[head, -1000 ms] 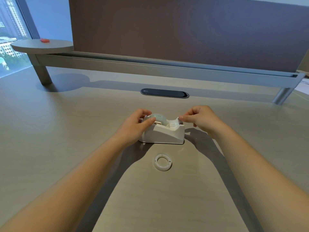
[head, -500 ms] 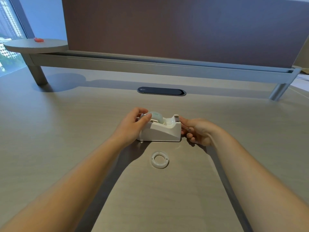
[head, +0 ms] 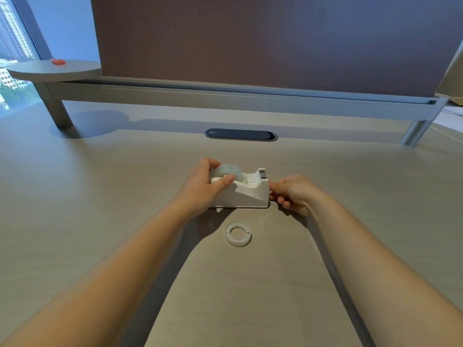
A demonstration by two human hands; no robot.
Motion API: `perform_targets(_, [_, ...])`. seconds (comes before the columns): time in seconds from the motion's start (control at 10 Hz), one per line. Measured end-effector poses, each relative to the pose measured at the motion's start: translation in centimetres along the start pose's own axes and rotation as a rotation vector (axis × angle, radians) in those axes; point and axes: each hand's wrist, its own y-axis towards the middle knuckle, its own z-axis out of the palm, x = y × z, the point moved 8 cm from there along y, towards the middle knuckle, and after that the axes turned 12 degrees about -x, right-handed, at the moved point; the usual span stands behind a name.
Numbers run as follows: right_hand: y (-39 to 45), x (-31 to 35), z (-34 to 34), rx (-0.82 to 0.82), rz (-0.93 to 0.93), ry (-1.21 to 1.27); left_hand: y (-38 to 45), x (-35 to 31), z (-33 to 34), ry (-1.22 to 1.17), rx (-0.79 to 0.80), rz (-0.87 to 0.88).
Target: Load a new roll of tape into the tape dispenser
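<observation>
A white tape dispenser [head: 246,194] stands on the desk with its cutter end to the right. A clear roll of tape [head: 231,169] sits in its cradle. My left hand [head: 204,187] grips the dispenser's rear end, thumb across the roll's near side and fingers over its far side. My right hand [head: 292,192] rests just right of the cutter end, fingers curled with the tips pinched together against the dispenser's front; whether a tape end is between them is too small to tell. A white empty tape core [head: 238,234] lies flat on the desk in front of the dispenser.
A dark oval cable grommet [head: 241,134] is set in the desk [head: 100,196] behind the dispenser. A raised grey shelf rail [head: 225,98] spans the back below a dark partition. A round side shelf [head: 55,70] at far left carries a small red object [head: 58,61].
My right hand dropped from above the cutter to the dispenser's right front end. My left hand stayed on the roll and the dispenser's rear. The view shifted slightly.
</observation>
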Motion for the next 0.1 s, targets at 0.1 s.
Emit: perform_targets(0.1, [-1.33,1.57,-2.01,-0.212,-0.199,-0.077,-0.37,-0.74,-0.92,0.045,-0.094,0.037])
